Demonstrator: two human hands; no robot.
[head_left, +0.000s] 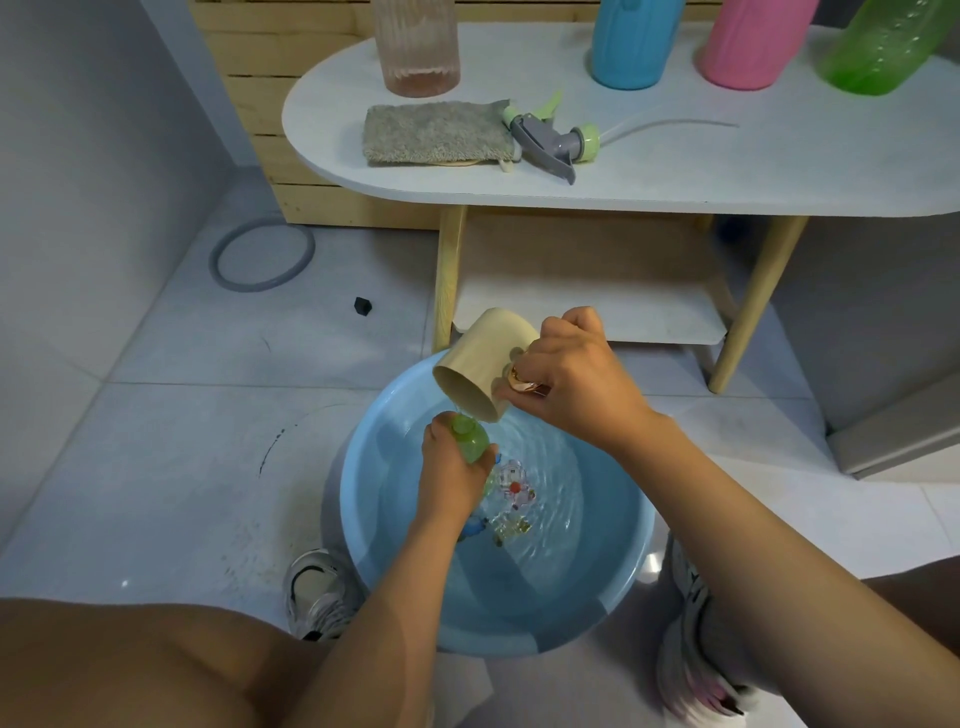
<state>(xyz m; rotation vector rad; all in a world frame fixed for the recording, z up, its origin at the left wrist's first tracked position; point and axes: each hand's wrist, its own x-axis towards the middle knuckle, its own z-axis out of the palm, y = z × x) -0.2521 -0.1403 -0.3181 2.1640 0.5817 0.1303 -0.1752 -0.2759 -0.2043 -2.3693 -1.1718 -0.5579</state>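
My left hand (449, 475) grips a small green bottle (470, 439) upright over a light blue basin (395, 410) of rippling water on the floor. My right hand (571, 379) holds a beige cup (480, 361) by its handle, tipped mouth-down over the bottle's open neck, with a thin stream of water between them. A colourful picture shows through the water on the basin's bottom.
A white oval table (675, 166) stands behind the basin with a grey cloth (436, 132), a detached spray head (550, 140), a ribbed clear pitcher (418, 47), and blue (631, 41), pink (748, 41) and green (883, 52) bottles. A grey ring (262, 254) lies on the tiled floor.
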